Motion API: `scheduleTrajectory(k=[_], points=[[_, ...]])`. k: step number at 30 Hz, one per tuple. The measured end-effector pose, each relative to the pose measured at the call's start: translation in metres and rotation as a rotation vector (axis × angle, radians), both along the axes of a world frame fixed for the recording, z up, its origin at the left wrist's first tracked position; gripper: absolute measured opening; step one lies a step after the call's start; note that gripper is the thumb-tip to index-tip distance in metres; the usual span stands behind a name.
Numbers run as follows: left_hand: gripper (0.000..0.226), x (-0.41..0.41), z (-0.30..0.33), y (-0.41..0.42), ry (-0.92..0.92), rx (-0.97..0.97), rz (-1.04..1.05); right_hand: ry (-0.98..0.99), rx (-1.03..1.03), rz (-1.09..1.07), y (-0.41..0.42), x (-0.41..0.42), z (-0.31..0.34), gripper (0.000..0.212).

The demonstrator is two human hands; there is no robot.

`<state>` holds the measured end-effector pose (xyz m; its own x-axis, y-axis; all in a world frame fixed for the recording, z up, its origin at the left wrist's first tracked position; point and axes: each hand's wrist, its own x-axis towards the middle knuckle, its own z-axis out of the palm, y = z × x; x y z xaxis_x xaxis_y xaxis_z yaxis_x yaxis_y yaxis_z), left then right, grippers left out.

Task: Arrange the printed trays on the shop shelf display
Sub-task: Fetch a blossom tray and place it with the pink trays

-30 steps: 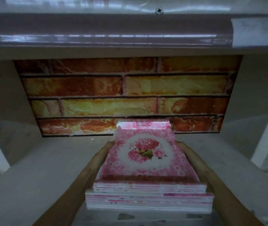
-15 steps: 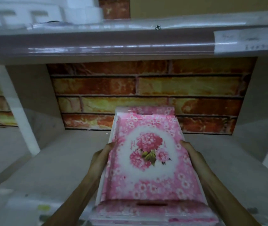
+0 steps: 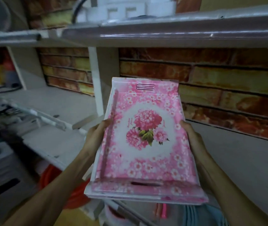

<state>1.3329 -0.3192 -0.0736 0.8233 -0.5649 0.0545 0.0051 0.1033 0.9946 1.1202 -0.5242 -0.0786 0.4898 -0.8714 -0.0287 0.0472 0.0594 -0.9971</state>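
Observation:
I hold a stack of pink trays (image 3: 146, 141) printed with flowers and a central peony bouquet, tilted up toward me in front of the shelf. My left hand (image 3: 95, 136) grips the stack's left edge and my right hand (image 3: 191, 137) grips its right edge, at about mid-length. The top tray has a slotted handle at its far end and another at its near end. The grey shelf board (image 3: 237, 159) lies behind and to the right of the stack.
A brick-pattern back wall (image 3: 211, 88) closes the shelf bay. A white upright divider (image 3: 97, 82) stands just left of the trays. The upper shelf (image 3: 162, 30) carries white foam pieces. Grey boxes and an orange item sit low on the left.
The stack has come off the shelf board toward me and tilted up. The view has swung left and back, so the divider and the neighbouring bay now show.

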Motion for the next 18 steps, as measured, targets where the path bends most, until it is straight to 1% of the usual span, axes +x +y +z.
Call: scheduleTrajectory(k=[3,4,7,8,11,14,18], points=[[0.030,0.014,0.002,0.036,-0.002,-0.009,0.087,-0.009,0.008,0.089,0.019,0.032,0.000,0.042],[0.031,0.021,0.001,0.052,-0.007,0.002,0.125,-0.004,0.017,0.132,0.029,0.044,0.000,0.047],[0.048,0.042,0.000,0.099,-0.011,0.038,0.242,-0.002,0.008,0.254,0.059,0.087,0.001,0.046],[0.050,0.051,-0.002,0.116,-0.006,0.036,0.281,0.002,0.000,0.284,0.069,0.102,0.002,0.047],[0.044,0.072,-0.005,0.162,0.006,0.028,0.368,0.002,-0.014,0.361,0.099,0.154,0.001,0.052],[0.044,0.101,-0.009,0.207,-0.005,0.024,0.442,0.003,-0.006,0.427,0.134,0.206,0.000,0.050],[0.041,0.156,-0.012,0.268,0.012,0.019,0.523,-0.034,0.013,0.527,0.187,0.276,-0.003,0.038]])
